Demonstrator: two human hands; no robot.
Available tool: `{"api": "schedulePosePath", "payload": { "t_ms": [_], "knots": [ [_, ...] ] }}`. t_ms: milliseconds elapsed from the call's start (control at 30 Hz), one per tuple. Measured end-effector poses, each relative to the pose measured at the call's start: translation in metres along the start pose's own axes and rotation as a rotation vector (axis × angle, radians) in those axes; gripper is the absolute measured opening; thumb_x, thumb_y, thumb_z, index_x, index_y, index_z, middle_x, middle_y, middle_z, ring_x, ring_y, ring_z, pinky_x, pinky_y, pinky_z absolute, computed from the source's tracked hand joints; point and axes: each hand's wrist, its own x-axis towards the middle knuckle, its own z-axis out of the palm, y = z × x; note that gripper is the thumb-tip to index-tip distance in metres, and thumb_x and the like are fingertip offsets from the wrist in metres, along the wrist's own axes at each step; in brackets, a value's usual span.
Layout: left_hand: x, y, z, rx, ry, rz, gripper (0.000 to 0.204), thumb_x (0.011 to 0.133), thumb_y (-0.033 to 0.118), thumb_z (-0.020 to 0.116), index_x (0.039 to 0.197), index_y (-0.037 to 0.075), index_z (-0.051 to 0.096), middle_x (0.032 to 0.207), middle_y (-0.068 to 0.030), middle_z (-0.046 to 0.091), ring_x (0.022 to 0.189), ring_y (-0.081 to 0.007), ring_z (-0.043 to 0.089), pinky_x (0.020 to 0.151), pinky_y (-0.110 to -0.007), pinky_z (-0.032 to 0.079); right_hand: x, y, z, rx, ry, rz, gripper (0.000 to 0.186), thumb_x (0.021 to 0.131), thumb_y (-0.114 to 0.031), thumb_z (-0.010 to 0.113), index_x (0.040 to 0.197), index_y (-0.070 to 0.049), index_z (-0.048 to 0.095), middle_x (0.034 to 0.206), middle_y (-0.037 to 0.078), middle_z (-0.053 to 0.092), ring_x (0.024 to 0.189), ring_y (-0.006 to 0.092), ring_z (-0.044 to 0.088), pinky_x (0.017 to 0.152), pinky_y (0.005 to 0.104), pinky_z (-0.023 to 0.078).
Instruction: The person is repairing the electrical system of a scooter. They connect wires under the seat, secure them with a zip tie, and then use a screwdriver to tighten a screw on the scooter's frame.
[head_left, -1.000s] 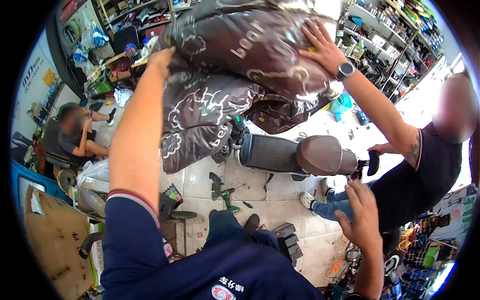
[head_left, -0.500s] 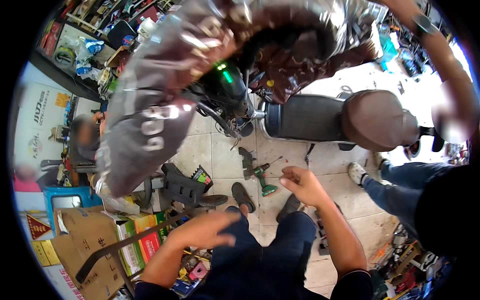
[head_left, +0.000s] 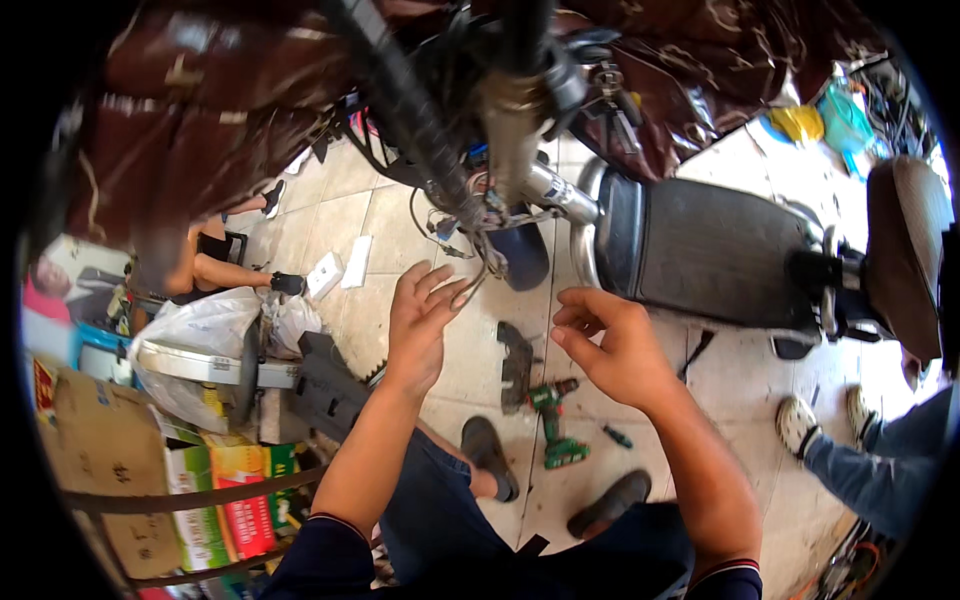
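Note:
My left hand [head_left: 415, 325] reaches up with its fingers spread, right beside a bundle of loose wires [head_left: 485, 250] hanging at the front of an electric scooter. Whether its fingertips touch the wires, I cannot tell. To the right, my right hand [head_left: 620, 345] hovers with bent fingers and the thumb apart, holding nothing visible. It is below the scooter's front tube [head_left: 560, 192] and near the black footboard [head_left: 720, 245]. A dark fork leg [head_left: 410, 100] and a metal steering column [head_left: 512, 125] stand over the wires. Keys [head_left: 610, 95] hang beside the column.
A green cordless drill [head_left: 557, 425], a small screwdriver-like tool [head_left: 617, 436] and a black plastic part [head_left: 514, 368] lie on the tiles between my feet. A brown cover [head_left: 200, 120] drapes the handlebar. Cartons [head_left: 110, 470] and a curved metal rail [head_left: 200, 498] stand left. Another person's shoe [head_left: 797, 425] is at right.
My view has moved closer to the scooter's front, so the wires show under the cover. My left hand has risen from my lap to the wires; my right hand remains raised, fingers bent.

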Motion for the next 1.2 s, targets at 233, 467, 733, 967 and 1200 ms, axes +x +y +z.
{"api": "schedulePosePath", "payload": {
  "t_ms": [233, 467, 733, 967, 1200],
  "knots": [
    [0.048, -0.013, 0.011, -0.235, -0.238, 0.34, 0.074, 0.091, -0.011, 0.057, 0.16, 0.002, 0.034, 0.154, -0.0203, 0.052, 0.14, -0.0326, 0.057, 0.118, -0.044, 0.044, 0.032, 0.025, 0.04, -0.021, 0.02, -0.362, 0.082, 0.085, -0.009, 0.087, 0.153, 0.004, 0.043, 0.12, 0.017, 0.071, 0.096, 0.0216, 0.072, 0.085, 0.0347, 0.058],
    [0.062, 0.015, 0.017, -0.276, -0.354, 0.388, 0.078, 0.087, -0.006, 0.062, 0.161, -0.004, 0.035, 0.156, -0.016, 0.052, 0.145, -0.0291, 0.051, 0.122, -0.045, 0.037, 0.045, -0.012, 0.054, -0.158, 0.117, -0.399, 0.09, 0.087, -0.014, 0.089, 0.158, 0.005, 0.037, 0.134, 0.02, 0.066, 0.11, 0.025, 0.071, 0.089, 0.0364, 0.059],
    [0.1, 0.023, 0.004, -0.368, -0.524, 0.723, 0.072, 0.099, 0.007, 0.064, 0.161, -0.01, 0.032, 0.157, -0.0179, 0.049, 0.145, -0.0272, 0.048, 0.123, -0.044, 0.034, 0.08, -0.011, 0.088, -0.305, 0.201, -0.503, 0.093, 0.088, -0.011, 0.086, 0.162, 0.005, 0.033, 0.137, 0.021, 0.066, 0.113, 0.0277, 0.071, 0.086, 0.0373, 0.059],
    [0.128, 0.041, -0.001, 0.118, -0.374, 0.936, 0.062, 0.103, 0.019, 0.071, 0.156, -0.002, 0.046, 0.148, -0.0219, 0.056, 0.135, -0.0319, 0.057, 0.115, -0.044, 0.043, 0.102, -0.04, 0.097, -0.52, 0.324, -0.389, 0.053, 0.086, -0.009, 0.084, 0.129, 0.005, 0.056, 0.097, 0.016, 0.07, 0.08, 0.0261, 0.069, 0.068, 0.0351, 0.055],
    [0.139, 0.014, 0.026, -0.007, -0.473, 0.928, 0.06, 0.104, 0.023, 0.072, 0.155, 0.001, 0.05, 0.152, -0.0235, 0.057, 0.14, -0.0352, 0.057, 0.116, -0.043, 0.044, 0.076, -0.041, 0.071, -0.728, 0.417, -0.53, 0.036, 0.087, -0.008, 0.084, 0.117, 0.002, 0.067, 0.097, 0.011, 0.069, 0.081, 0.0218, 0.068, 0.073, 0.0357, 0.055]
  ]
}}
